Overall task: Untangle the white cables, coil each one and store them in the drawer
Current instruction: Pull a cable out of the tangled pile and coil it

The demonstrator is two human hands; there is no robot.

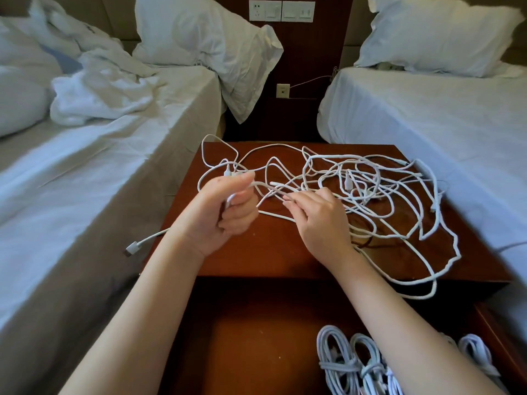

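Your left hand grips a strand of the tangled white cables over the reddish-brown wooden worktop; your right hand pinches another strand beside it. The tangle sprawls to the right of both hands.

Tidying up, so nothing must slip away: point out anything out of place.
A USB plug on one white cable hangs past the left edge of the nightstand, beside the bed, and might slide to the floor. The tangle itself lies on top.
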